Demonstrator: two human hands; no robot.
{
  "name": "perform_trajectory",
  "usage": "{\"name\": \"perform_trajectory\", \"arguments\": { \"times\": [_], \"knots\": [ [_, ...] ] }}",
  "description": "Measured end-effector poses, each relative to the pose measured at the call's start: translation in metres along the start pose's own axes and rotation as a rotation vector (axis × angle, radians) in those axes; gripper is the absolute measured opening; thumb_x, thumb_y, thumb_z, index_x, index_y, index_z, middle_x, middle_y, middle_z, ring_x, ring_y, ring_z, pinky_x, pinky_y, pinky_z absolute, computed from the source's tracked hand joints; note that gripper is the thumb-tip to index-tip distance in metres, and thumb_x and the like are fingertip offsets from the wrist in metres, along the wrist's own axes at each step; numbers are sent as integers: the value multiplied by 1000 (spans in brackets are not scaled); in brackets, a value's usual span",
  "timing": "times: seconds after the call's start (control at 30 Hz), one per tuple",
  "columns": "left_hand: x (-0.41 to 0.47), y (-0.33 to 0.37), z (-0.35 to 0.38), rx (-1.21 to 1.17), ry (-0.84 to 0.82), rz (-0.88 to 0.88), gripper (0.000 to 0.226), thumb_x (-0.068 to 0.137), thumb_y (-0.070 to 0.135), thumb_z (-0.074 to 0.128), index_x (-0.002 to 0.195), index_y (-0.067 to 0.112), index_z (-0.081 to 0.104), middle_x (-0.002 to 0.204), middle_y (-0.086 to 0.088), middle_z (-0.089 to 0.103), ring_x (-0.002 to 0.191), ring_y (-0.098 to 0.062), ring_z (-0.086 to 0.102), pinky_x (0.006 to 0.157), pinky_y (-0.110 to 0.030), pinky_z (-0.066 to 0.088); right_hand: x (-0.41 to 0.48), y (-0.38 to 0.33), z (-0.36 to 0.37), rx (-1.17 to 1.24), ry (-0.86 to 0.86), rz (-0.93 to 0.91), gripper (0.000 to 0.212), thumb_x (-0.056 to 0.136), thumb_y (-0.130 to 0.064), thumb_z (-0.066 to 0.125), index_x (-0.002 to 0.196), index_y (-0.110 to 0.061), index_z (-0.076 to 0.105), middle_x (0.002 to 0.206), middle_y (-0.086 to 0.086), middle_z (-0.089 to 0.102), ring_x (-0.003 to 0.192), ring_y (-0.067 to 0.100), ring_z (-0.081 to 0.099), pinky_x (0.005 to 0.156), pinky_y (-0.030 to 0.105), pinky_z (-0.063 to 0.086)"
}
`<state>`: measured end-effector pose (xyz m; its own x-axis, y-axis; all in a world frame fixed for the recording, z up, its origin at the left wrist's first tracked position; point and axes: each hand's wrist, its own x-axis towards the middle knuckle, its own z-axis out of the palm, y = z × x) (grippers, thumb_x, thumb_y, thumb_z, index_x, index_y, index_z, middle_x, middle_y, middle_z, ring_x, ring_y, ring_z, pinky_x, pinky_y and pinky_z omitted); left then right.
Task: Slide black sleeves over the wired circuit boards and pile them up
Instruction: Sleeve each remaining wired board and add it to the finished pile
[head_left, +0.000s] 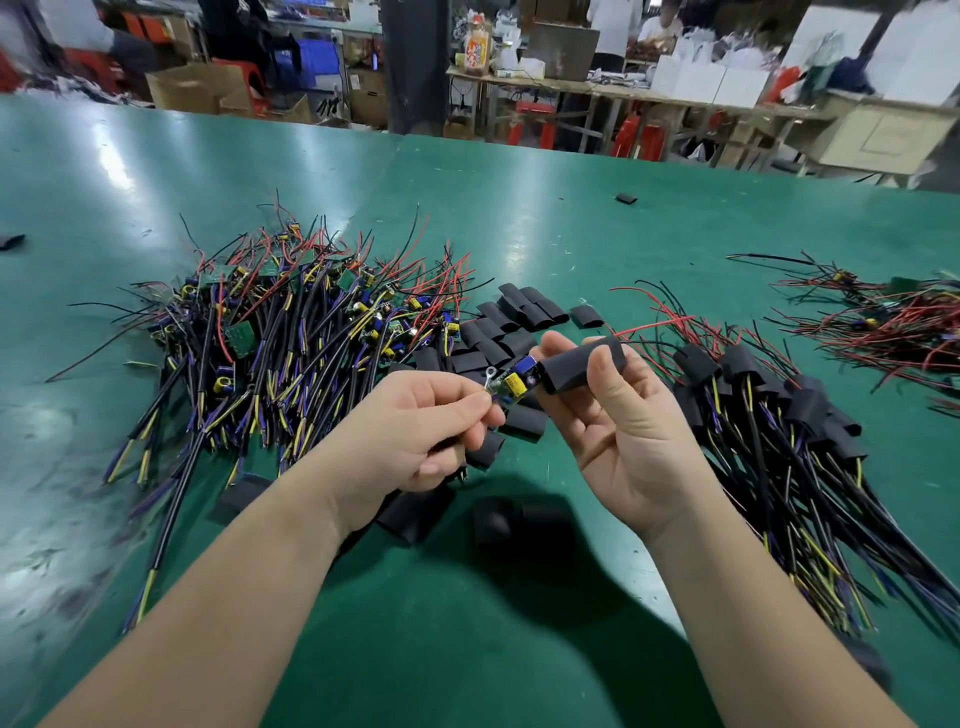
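Note:
My left hand (415, 436) pinches a small wired circuit board (511, 382) with a yellow capacitor by its near end. My right hand (618, 421) grips a black sleeve (571, 366) between thumb and fingers, its open mouth at the board's far end. The board's red and black wires come out of the sleeve's far side. A big heap of bare wired boards (291, 332) lies to the left. To the right is a pile of sleeved boards (769, 415). Loose black sleeves (511, 317) are scattered in the middle.
The green table (519, 649) holds more flat sleeves (415, 512) below my hands. Another bundle of red-wired boards (883, 317) lies at the far right. A stray sleeve (626, 198) sits further back. Benches, boxes and people fill the background.

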<state>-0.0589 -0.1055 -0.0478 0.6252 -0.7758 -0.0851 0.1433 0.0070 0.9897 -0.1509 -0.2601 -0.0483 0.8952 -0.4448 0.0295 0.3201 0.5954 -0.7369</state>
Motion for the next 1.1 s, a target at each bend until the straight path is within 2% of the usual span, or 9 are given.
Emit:
{"name": "perform_trajectory", "arguments": {
  "times": [0.1, 0.23, 0.4, 0.57, 0.73, 0.8, 0.87, 0.97, 1.1],
  "knots": [
    [-3, 2, -2, -45, -76, -48, 23, 88, 15, 55, 70, 11, 67, 57, 2, 52, 31, -2, 28, 36, -7, 17, 1, -3, -3, -79, -58, -23, 55, 47, -31, 90, 89, -14, 60, 105, 11, 72, 94, 21, 71, 82, 35, 57],
    [-4, 1, 0, -46, -159, -73, 20, 83, 20, 56, 68, 12, 67, 57, 2, 51, 31, -1, 28, 34, -7, 17, -1, -5, -4, -40, -135, 36, 41, 43, -35, 93, 75, -20, 73, 103, 11, 73, 91, 20, 72, 70, 32, 59],
    [-2, 1, -1, -48, -116, -62, 28, 91, 14, 53, 67, 12, 67, 56, 2, 51, 30, -1, 28, 34, -7, 17, 0, -4, -3, -148, -39, 18, 70, 42, -37, 92, 93, -7, 55, 97, 14, 74, 78, 20, 73, 63, 28, 58],
    [-3, 3, -5, -49, -134, -63, 26, 89, 16, 55, 66, 13, 67, 56, 2, 51, 30, -1, 28, 34, -6, 18, 0, -1, -2, -233, -20, 1, 46, 61, -25, 74, 95, -7, 48, 94, 12, 74, 79, 21, 73, 64, 27, 57],
    [-3, 3, -5, -31, -156, -71, 34, 93, 11, 50, 65, 15, 69, 56, 1, 52, 30, -1, 29, 34, -6, 18, 0, -1, -4, -223, -86, 21, 65, 45, -32, 92, 92, -8, 53, 95, 16, 73, 78, 24, 73, 67, 32, 58],
    [-3, 1, -1, 37, -104, -37, 33, 95, 9, 51, 69, 15, 70, 58, -2, 58, 31, -3, 34, 32, -9, 20, -1, 2, -3, -219, -76, 29, 60, 49, -31, 88, 91, -8, 52, 93, 15, 74, 77, 24, 73, 67, 33, 58],
    [-2, -2, 1, 138, 23, 46, 21, 94, 7, 55, 84, 12, 72, 66, -7, 67, 37, -9, 50, 31, -14, 32, -1, 5, -1, -220, -25, 31, 46, 60, -24, 78, 92, -6, 50, 89, 13, 74, 75, 23, 72, 65, 31, 58],
    [2, -10, 3, 348, 230, 213, 20, 90, 9, 63, 98, 26, 71, 82, -8, 74, 62, -22, 70, 46, -29, 55, 0, 9, 2, -241, 60, 52, 38, 65, -19, 70, 94, -6, 50, 85, 11, 74, 71, 21, 72, 61, 28, 57],
    [2, -13, 7, 366, 321, 383, 20, 85, 11, 69, 88, 30, 71, 67, 4, 71, 58, -8, 68, 46, -21, 53, 0, 13, 2, -233, 135, 67, 42, 61, -22, 72, 93, -7, 49, 79, 10, 74, 66, 20, 72, 58, 26, 57]
  ]
}}
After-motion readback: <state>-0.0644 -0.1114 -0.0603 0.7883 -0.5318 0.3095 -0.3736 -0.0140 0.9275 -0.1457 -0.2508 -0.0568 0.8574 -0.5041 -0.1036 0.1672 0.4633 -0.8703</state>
